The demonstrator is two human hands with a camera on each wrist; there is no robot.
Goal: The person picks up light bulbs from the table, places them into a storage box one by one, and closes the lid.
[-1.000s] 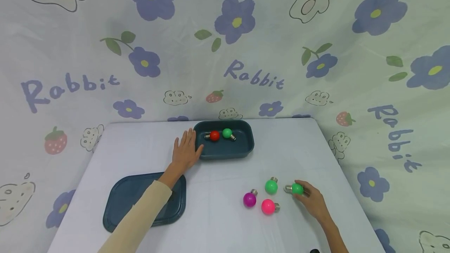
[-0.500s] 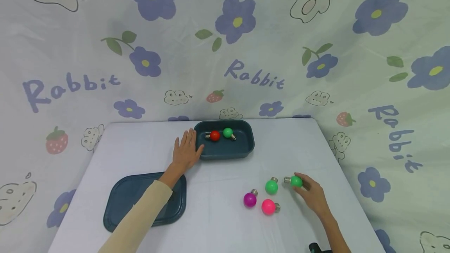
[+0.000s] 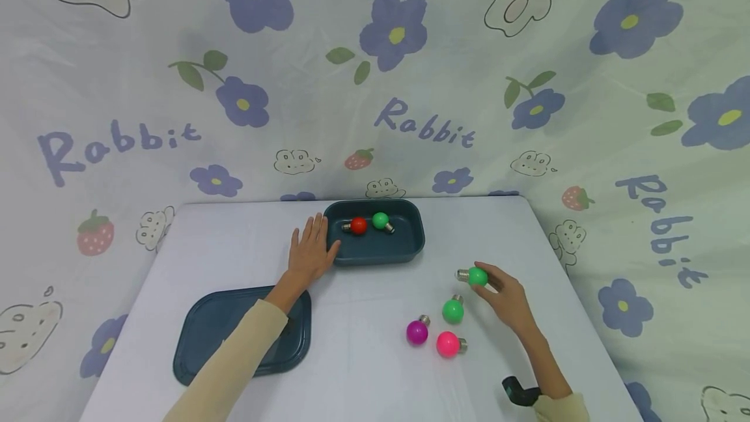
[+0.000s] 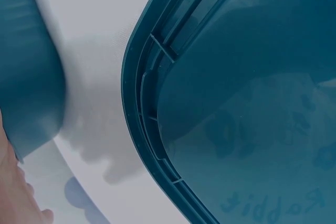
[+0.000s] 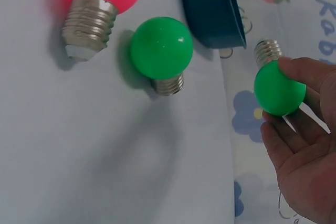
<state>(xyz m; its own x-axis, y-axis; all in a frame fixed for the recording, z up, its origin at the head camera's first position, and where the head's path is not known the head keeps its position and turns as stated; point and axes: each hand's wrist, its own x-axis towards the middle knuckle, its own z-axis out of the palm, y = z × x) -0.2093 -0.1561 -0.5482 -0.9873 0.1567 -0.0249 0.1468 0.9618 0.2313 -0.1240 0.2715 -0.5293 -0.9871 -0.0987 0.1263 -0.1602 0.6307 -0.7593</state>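
Note:
My right hand (image 3: 502, 295) holds a green light bulb (image 3: 477, 276) between thumb and fingers, its metal screw base pointing left. In the right wrist view the same green bulb (image 5: 279, 88) shows raised off the table. My left hand (image 3: 308, 253) rests with straight fingers against the left side of a dark blue-green box (image 3: 375, 260). Inside that box lie a red bulb (image 3: 359, 226) and another green bulb (image 3: 381, 221). On the table near my right hand are a green bulb (image 3: 453, 311), a purple bulb (image 3: 417, 333) and a pink bulb (image 3: 448, 344).
A dark blue-green lid (image 3: 205, 337) lies on the front left of the white table (image 3: 363, 370), partly beneath my left forearm. Behind the table hangs a patterned cloth (image 3: 328, 109). A black strap-like device (image 3: 520, 392) sits on my right wrist.
My right hand has lifted the green bulb and carried it away from me and slightly left, towards the box. My left hand has stayed at the box's side.

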